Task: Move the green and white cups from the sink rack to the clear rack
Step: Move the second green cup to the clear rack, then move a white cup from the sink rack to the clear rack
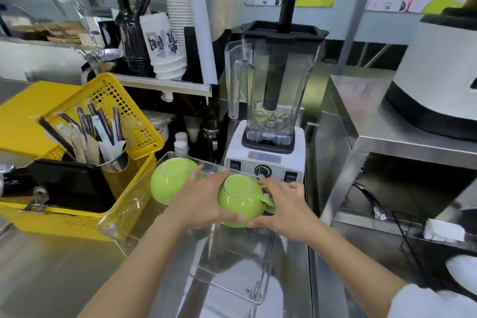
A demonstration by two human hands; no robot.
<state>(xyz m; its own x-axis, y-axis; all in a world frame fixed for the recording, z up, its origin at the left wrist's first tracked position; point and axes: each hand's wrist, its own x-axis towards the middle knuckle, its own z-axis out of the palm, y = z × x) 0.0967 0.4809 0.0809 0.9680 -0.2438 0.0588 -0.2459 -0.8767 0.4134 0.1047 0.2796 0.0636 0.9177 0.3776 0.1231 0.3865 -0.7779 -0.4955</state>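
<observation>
A green cup (241, 200) with a handle is upside down, white foot ring up, over the clear rack (121, 217). Both my hands hold it: my left hand (204, 201) on its left side, my right hand (286, 204) on its right by the handle. A second green cup (170, 179) sits upside down at the rack's far left corner, just left of my left hand. The black wire sink rack (410, 240) is at the lower right, with a white cup (462, 272) partly visible at the frame's right edge.
A white-based blender (268, 100) stands directly behind the clear rack. A yellow basket (85, 168) with a utensil holder and a black box sits on the left. A steel shelf (387, 131) with a white appliance rises on the right, with a faucet (371, 200) beneath it.
</observation>
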